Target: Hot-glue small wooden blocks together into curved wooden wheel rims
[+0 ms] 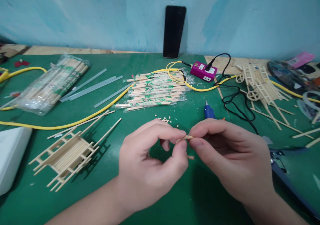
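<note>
My left hand (155,165) and my right hand (227,155) meet near the middle of the view, fingertips almost touching. Between them is a small piece of wooden stick (188,137), pinched by thumb and forefinger on both sides. Most of it is hidden by the fingers. Just below, the end of another short wooden bit (190,157) shows beside my left thumb; whether it is held or lies on the table I cannot tell. Tiny cut wood bits (163,119) are scattered beyond my left hand. A blue glue gun (209,112) lies behind my right hand, partly covered.
A stick-built cart frame (72,151) sits left; another stick model with wheels (262,88) stands right. Wrapped chopsticks (155,90), clear glue sticks (92,88), a purple power strip (203,71), a yellow cable (100,112) and pliers (287,178) surround the hands. A phone (174,32) leans on the wall.
</note>
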{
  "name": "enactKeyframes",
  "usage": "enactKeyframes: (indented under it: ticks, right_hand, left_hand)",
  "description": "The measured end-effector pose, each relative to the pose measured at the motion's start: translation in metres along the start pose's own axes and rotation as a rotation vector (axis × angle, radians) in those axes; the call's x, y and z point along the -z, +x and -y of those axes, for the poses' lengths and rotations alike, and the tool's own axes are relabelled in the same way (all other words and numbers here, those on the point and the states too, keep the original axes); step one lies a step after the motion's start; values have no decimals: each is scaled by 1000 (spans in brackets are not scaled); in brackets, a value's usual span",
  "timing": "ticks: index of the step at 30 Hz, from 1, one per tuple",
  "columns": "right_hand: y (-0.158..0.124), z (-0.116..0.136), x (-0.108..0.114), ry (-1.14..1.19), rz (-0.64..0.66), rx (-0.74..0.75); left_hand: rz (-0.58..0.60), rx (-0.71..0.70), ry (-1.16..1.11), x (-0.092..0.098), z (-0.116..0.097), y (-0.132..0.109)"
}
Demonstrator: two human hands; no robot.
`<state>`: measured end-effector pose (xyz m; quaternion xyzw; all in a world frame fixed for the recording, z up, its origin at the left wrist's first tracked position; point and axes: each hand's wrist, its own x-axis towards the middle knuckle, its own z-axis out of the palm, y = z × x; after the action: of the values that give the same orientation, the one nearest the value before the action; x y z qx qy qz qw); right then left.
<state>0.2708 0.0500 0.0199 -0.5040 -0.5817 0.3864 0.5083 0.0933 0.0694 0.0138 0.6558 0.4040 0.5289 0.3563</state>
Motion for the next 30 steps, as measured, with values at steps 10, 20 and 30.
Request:
enactKeyframes:
  ticks: [10,20,30]
  right_hand:
    - [0,1,1,-17,13,41]
    - [1,1,1,-66,5,90]
    - [-2,2,0,-92,-9,88]
  left_hand:
    - [-9,-52,3,0,1,1]
    - [-8,-81,34,0,0,3]
    - [-7,-111,51,1,1,2]
